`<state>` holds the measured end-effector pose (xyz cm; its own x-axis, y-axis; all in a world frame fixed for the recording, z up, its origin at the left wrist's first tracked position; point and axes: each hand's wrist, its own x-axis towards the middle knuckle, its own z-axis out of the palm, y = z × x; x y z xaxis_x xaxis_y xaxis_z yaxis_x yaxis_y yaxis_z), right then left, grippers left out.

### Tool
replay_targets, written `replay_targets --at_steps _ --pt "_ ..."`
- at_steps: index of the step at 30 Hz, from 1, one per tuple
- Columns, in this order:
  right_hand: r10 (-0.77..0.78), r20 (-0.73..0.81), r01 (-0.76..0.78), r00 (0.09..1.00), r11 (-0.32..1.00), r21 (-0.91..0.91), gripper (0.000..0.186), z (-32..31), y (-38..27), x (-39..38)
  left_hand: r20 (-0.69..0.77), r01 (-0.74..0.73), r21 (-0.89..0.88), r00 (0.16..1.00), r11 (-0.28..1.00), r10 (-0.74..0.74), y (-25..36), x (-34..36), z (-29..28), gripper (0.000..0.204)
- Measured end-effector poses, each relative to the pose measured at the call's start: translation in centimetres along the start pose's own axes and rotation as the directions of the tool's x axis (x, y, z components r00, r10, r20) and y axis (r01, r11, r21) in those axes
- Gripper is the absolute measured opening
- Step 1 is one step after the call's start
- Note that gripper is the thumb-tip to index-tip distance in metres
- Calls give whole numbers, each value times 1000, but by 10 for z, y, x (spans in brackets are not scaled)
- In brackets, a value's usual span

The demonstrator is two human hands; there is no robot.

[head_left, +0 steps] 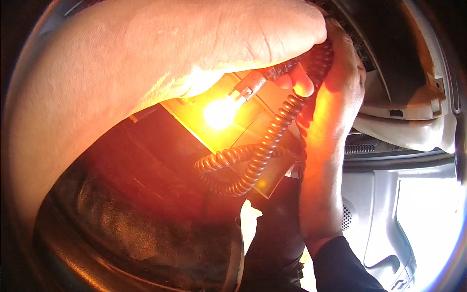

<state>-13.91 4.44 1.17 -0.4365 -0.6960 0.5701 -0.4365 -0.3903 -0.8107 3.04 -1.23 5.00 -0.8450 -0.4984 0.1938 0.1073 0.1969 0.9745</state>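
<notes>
A glowing bulb [220, 114] sits in a metal socket [248, 86], whose dark rear end runs up toward my hands. A dark coiled cable [272, 134] hangs below them in a loop. My left hand [296, 27] reaches across the top, closed at the cable's upper bunched part; most of its fingers are hidden. Facing it, my right hand [340, 73] comes up from below, curled against the same bunched coils. Between the hands, fingertips lit red show beside the socket; I cannot tell which hand they belong to.
Behind the bulb is a pale rectangular panel [262, 117]. A dark, worn leather-like surface [131, 219] curves across the lower left. At right are a light grey trim panel [360, 194] with a perforated round grille [346, 217] and a pale moulded part [408, 126]. Bright light enters at far right.
</notes>
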Motion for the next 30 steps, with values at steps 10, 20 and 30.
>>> replay_targets --at_steps 10,20,30 --pt "7 36 -2 999 991 -133 35 3 0 -5 40 62 -11 997 998 -61 4 -12 -9 41" --pt "146 57 -157 988 903 400 35 21 -12 -16 3 9 86 1000 996 -9 -3 -9 -4 42" --pt "-4 10 4 1000 1000 -17 38 9 6 -9 147 92 -23 985 995 -88 6 -11 -18 41"
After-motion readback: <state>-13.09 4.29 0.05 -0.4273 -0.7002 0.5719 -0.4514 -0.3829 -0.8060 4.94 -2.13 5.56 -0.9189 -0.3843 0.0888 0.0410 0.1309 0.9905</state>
